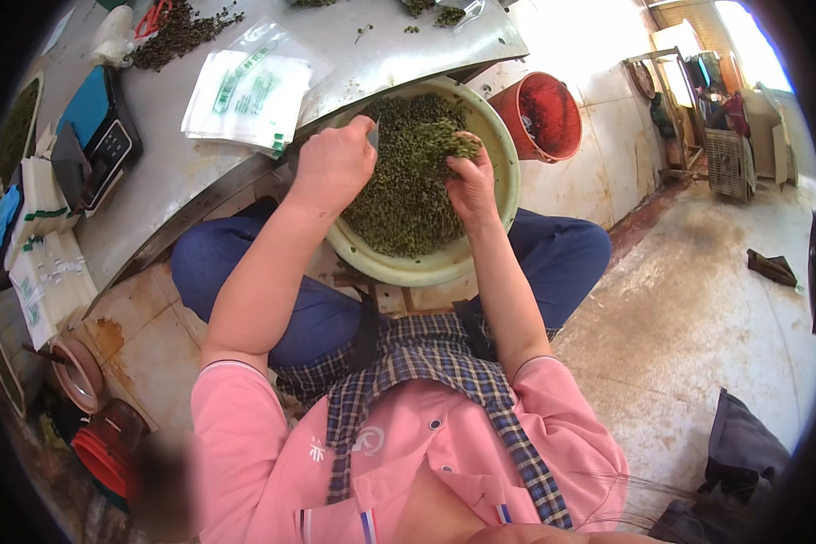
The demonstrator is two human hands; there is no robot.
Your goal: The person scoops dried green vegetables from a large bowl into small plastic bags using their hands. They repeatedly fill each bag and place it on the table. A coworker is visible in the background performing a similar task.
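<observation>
A pale green basin (408, 272) full of small green plant sprigs (399, 204) sits between my bent knees, beside the metal table. My left hand (335, 159) is closed at the basin's upper left, by a small greyish thing that I cannot make out, mostly hidden by the fingers. My right hand (470, 181), at the basin's right side, grips a clump of green sprigs (449, 136) with thumb and fingers. A stack of printed plastic bags (236, 95) lies on the table just left of and above my left hand.
The metal table (154, 199) carries a dark device with a blue top (91, 118), white bags (50, 272), red scissors (152, 16) and dried sprigs. A red bucket (544, 122) stands beyond the basin. Crates (730, 163) are at back right, a dark cloth (743, 444) at lower right.
</observation>
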